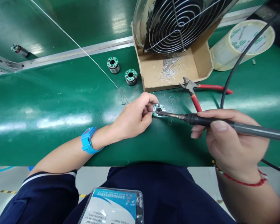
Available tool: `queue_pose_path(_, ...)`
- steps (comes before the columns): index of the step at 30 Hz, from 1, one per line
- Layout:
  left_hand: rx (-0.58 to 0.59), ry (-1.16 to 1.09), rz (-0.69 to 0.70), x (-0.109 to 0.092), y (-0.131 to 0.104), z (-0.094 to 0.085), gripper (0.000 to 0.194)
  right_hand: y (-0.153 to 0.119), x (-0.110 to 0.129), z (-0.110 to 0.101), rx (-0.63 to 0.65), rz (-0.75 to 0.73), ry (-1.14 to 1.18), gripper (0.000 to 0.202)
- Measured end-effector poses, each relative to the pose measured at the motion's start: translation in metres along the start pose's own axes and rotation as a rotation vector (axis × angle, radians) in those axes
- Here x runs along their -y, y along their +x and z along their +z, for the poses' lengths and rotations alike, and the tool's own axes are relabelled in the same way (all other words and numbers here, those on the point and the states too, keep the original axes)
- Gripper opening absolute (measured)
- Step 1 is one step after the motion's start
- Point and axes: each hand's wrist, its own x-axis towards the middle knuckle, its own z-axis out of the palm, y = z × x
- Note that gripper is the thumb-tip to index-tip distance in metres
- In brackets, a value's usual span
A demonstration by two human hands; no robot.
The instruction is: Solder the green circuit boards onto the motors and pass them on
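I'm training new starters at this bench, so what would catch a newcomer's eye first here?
Probably the big black fan with its wire grille, tilted over a cardboard box at the top. Next, the dark soldering iron in the right hand, its tip at a small green circuit board by the left fingers. The bright blue band on the left wrist also stands out.

"What surrounds us?"
"We have a glossy green desk [60, 96], with 1 metal rail [84, 51] before a reflective green panel [72, 18]."
"Below us?"
"Pale floor [95, 179], yellow-black striped tape [2, 191]. White glare streaks our desk."
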Motion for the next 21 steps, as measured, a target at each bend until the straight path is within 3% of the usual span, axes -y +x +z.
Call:
queue_pose_path(6, -0.004, 0.0, 0.018, 0.002, 0.001, 0.0, 0.028, 0.001, 0.006, -0.003, 0.022, -0.054, -0.095, 0.016)
queue_pose_path(11, 0.129, 0.09, 0.015, 0.005, 0.001, -0.005, 0.048, 0.006, 0.013, -0.005, 0.05, -0.087, -0.188, 0.014)
queue_pose_path(15, 0.231, 0.133, -0.01, 0.006, 0.003, -0.005, 0.038, 0.012, 0.02, -0.005, 0.041, -0.106, -0.257, 0.012)
queue_pose_path(21, 0.225, 0.136, -0.019, 0.007, 0.003, -0.004, 0.038, 0.009, 0.029, -0.005, 0.053, -0.042, -0.284, 0.016)
